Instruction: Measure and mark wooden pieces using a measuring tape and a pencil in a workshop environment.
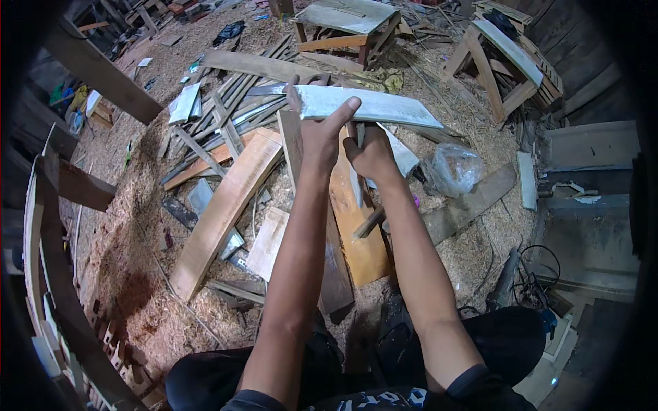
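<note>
A short wooden board with a whitish face is held up in front of me, lying nearly level. My left hand is closed around its left part, the thumb pressed on the pale face and fingertips showing at the left end. Just under the board, my right hand is curled, with its fingers largely hidden; I cannot make out what it grips. Below it, an orange-brown plank lies between my forearms, with a small wood offcut over it.
Wood shavings cover the floor. Left of my arms lies a long pale plank, beside a heap of strips. A clear plastic bag rests at right. Wooden tables and a frame stand farther off; a black cable loops at lower right.
</note>
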`<state>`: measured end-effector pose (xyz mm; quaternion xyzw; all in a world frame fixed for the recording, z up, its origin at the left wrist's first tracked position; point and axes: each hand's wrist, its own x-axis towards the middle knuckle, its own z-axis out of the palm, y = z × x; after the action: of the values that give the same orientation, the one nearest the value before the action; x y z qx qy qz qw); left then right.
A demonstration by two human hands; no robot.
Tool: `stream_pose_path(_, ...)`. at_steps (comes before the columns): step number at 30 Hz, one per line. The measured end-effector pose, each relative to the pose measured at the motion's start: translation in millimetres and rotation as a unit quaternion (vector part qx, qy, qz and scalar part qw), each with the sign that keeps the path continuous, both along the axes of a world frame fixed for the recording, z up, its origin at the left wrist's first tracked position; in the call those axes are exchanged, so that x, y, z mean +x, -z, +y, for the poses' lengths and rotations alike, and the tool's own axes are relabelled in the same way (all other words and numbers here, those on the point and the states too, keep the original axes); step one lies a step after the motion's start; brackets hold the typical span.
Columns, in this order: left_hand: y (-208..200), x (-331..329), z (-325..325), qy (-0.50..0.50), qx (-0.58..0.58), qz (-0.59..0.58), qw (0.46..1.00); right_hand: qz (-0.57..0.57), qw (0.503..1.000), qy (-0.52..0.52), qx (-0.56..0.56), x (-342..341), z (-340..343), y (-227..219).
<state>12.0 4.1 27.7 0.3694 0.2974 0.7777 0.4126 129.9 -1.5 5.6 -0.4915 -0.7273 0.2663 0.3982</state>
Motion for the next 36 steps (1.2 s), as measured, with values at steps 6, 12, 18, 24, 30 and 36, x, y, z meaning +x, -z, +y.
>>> stream_pose_path(6, -24.7, -1.6, -8.2, -0.045, -0.084, 0.044, 0.994, -0.012, 0.988, -0.052, -0.143, 2.9, -4.1, -15.0)
stream_pose_path(12, 3.7, -27.1, -12.0, -0.073, -0.04, 0.119, 0.989, 0.076, 0.947, -0.1, -0.296, -1.3, -27.9, -33.9)
stream_pose_path(18, -27.4, -44.3, -28.1, 0.085, -0.13, 0.239, 0.958, 0.288, 0.84, -0.15, -0.434, 13.5, -30.7, -28.7)
stream_pose_path(24, -24.5, -52.2, -16.4, 0.025, -0.089, 0.153, 0.984, 0.408, 0.73, -0.194, -0.513, 21.8, -36.8, -24.9)
stream_pose_path(30, -26.7, -73.8, -3.5, -0.018, -0.103, 0.187, 0.977, 0.388, 0.699, -0.209, -0.564, 13.1, -50.5, -25.1)
stream_pose_path(36, -31.0, -85.2, -7.2, 0.036, -0.117, 0.18, 0.976, 0.406, 0.69, -0.239, -0.55, 5.8, -48.9, -17.4)
